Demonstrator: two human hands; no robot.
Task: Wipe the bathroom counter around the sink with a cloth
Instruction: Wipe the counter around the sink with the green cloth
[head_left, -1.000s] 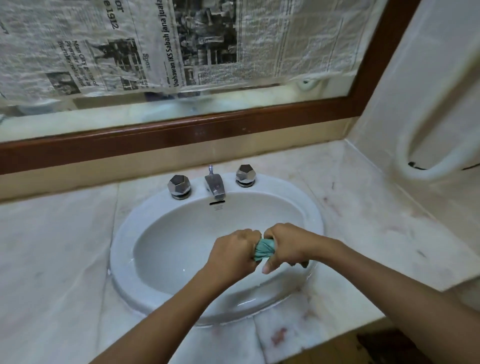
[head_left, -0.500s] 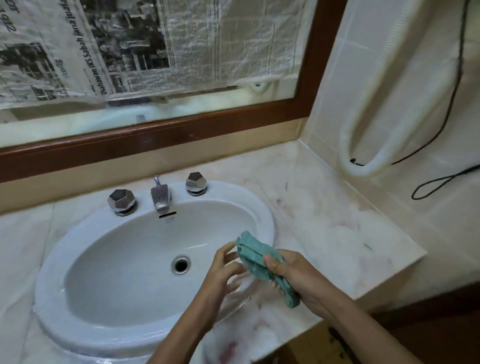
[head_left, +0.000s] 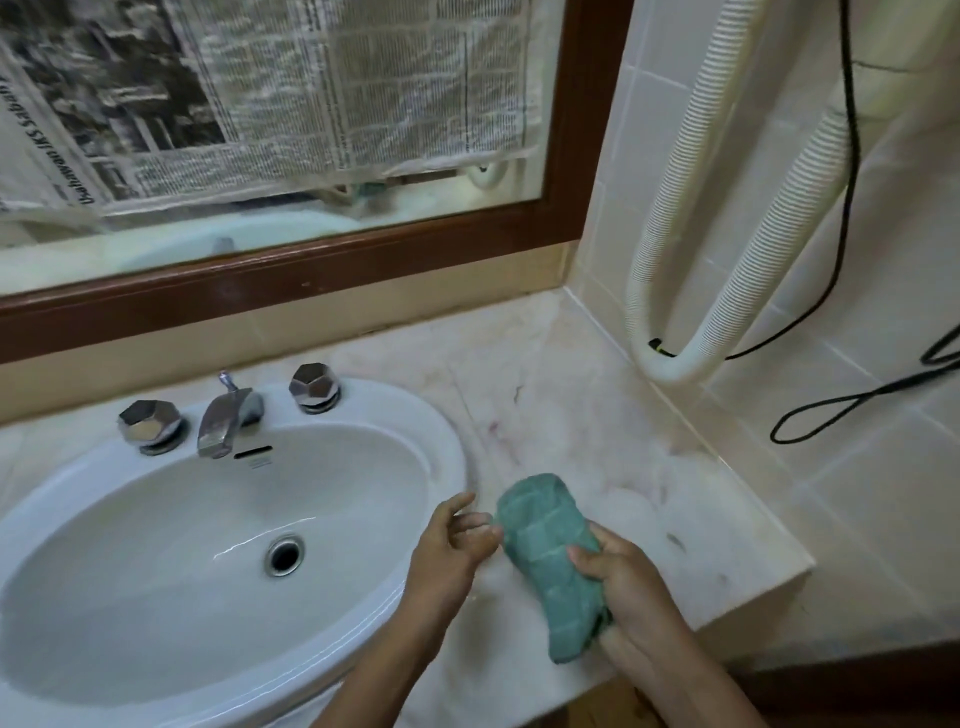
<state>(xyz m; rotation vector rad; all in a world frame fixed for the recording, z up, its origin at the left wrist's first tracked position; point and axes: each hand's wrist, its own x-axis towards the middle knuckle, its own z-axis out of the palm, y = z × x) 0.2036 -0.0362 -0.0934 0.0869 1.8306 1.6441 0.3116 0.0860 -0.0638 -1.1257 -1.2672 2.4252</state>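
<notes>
Head view shows your right hand (head_left: 631, 587) gripping the bunched green cloth (head_left: 545, 540) by its lower half; your left hand (head_left: 449, 545), clenched on it over the sink (head_left: 431, 415) a second ago, is now released, fingers loosely curled just beside it. The cloth has moved off the sink and now hangs over the marble counter (head_left: 597, 426) right of the rim. Treat wringing as finished and begin wiping this stained section.

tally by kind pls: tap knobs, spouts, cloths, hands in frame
Tap knobs: 2
Spout: 1
Cloth: 1
Hands, left hand and right hand: 2
Total: 6
</notes>
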